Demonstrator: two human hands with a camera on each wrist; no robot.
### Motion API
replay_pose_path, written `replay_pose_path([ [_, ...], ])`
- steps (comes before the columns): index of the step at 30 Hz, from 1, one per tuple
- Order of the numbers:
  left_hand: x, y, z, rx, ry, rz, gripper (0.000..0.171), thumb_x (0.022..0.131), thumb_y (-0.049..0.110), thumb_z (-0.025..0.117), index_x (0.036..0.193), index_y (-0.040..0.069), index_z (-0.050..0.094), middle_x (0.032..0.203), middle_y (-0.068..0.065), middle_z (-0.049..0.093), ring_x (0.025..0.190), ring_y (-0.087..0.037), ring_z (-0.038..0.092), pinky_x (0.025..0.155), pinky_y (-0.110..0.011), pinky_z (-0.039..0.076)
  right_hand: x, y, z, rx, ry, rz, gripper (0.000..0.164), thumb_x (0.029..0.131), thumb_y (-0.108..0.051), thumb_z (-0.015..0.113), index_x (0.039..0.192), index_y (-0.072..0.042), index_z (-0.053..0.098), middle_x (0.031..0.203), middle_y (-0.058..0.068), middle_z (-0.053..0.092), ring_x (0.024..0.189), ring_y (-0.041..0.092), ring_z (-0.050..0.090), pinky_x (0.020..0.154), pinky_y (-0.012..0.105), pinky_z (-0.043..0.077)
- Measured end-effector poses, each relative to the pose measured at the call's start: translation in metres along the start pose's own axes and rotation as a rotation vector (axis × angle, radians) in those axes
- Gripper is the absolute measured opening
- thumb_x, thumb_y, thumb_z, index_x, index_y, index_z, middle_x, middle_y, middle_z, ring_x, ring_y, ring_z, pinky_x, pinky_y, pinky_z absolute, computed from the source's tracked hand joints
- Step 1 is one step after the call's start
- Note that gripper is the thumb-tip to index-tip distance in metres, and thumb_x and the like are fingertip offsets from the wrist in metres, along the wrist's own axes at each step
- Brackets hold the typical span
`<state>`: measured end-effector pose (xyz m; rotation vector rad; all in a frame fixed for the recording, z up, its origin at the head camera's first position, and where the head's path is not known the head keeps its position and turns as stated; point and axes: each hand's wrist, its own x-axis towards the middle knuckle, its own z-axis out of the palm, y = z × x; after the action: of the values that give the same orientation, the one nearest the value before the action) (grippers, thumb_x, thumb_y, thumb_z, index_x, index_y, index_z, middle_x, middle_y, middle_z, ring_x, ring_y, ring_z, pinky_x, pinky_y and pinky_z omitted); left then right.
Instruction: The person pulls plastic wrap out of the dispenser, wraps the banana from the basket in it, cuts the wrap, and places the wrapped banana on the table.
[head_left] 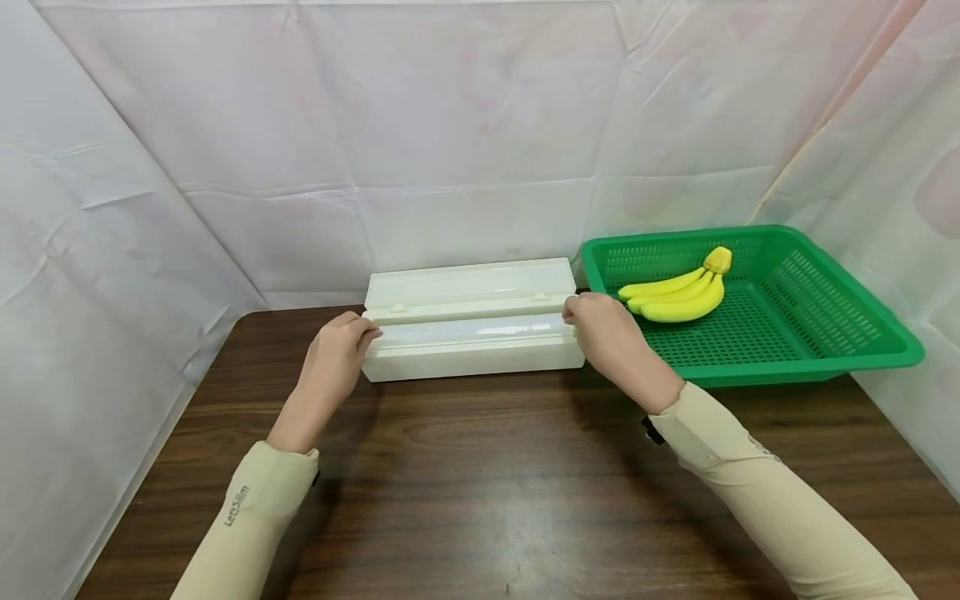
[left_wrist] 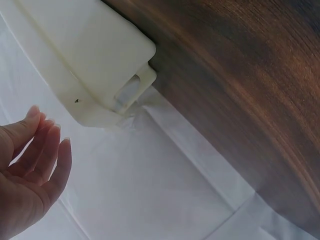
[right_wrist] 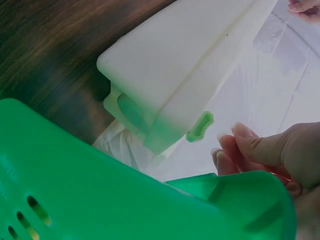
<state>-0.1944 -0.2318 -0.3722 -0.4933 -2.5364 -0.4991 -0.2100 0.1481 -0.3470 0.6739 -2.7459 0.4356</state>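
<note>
A long white cling film dispenser (head_left: pixel 472 362) lies on the dark wooden table with its lid (head_left: pixel 468 285) tipped back. Clear, shiny cling film (head_left: pixel 480 327) stretches across its opening. At the left end, my left hand (head_left: pixel 337 350) pinches the film's edge between thumb and fingertips, just above the box. My right hand (head_left: pixel 609 332) pinches the opposite corner at the right end, beside the basket. In the right wrist view, faint film lines run near the right fingertips, and a small light-green slider (right_wrist: pixel 201 127) sits on the dispenser's edge.
A green plastic basket (head_left: pixel 780 371) stands right against the dispenser's right end, its rim close under my right hand. Inside lies a bunch of yellow bananas (head_left: pixel 682 298). A pale plastic sheet (head_left: pixel 465 125) hangs behind and at both sides of the table (head_left: pixel 465 483).
</note>
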Motion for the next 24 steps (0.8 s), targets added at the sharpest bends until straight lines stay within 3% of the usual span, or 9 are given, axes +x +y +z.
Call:
replay_pose_path([
  [10,0.000,0.001,-0.006,0.009,0.018,0.018,0.008,0.096,0.002,0.075,0.095,-0.006,0.075,0.088,-0.019,0.069,0.072,-0.032,0.064,0.063,-0.046,0.055,0.001,-0.001,-0.007,0.005,-0.017,0.033,0.012,0.099,0.009,0.064,0.101,0.008,0.076,0.099,0.023,0.075,0.093,0.037,0.073,0.083,0.046,0.062],
  [24,-0.001,0.002,-0.012,0.007,0.050,0.049,0.007,0.096,0.001,0.074,0.095,-0.006,0.075,0.089,-0.020,0.070,0.075,-0.033,0.066,0.065,-0.045,0.055,-0.001,-0.003,-0.016,0.041,-0.013,0.038,0.010,0.101,0.005,0.066,0.100,0.007,0.075,0.097,0.022,0.074,0.092,0.038,0.072,0.082,0.047,0.062],
])
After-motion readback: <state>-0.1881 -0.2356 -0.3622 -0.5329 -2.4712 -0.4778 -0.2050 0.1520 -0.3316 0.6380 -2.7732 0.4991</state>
